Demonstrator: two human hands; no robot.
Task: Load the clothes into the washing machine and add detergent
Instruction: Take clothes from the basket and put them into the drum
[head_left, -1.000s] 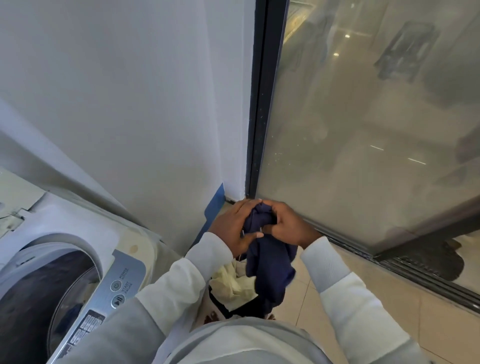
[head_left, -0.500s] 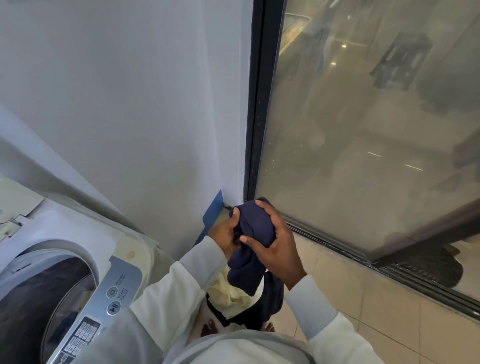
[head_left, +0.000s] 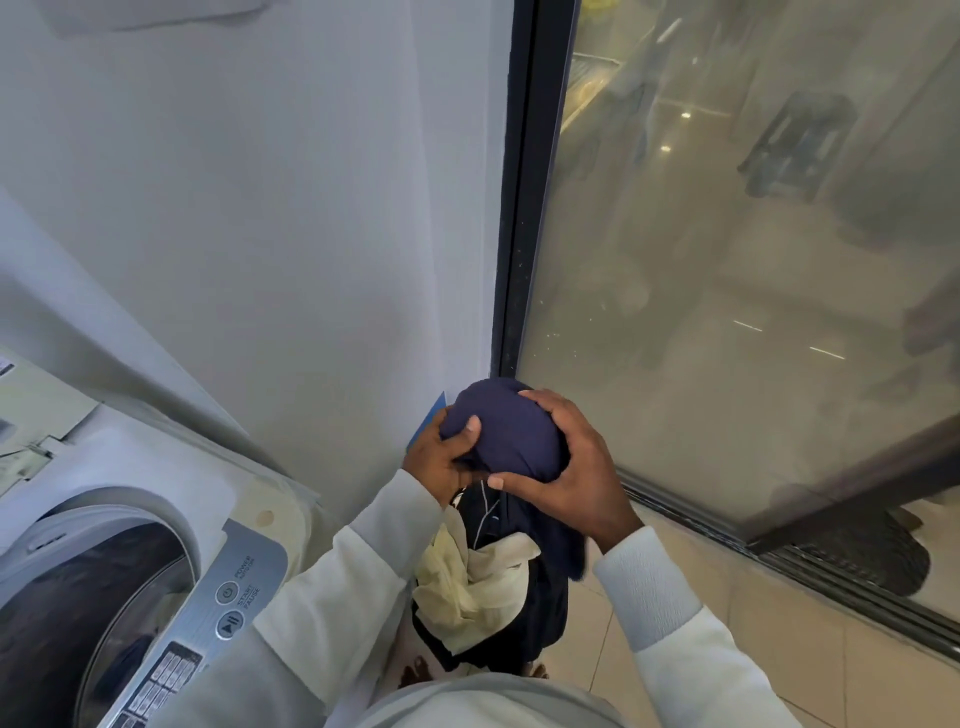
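Balling navy garment (head_left: 511, 431) tighter than before, right hand (head_left: 566, 478) now cupping it, left hand (head_left: 436, 467) opposite, fingers clamped on cloth.

Beige tiled floor (head_left: 831, 675), bare toes (head_left: 415, 673) on it

Single head-worn wide-angle view, forward and steeply down, close above washing machine (head_left: 156, 467) at lower left.

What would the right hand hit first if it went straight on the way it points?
The navy garment that the right hand grips; beyond it, probably the left hand, then the white wall; depth is unclear.
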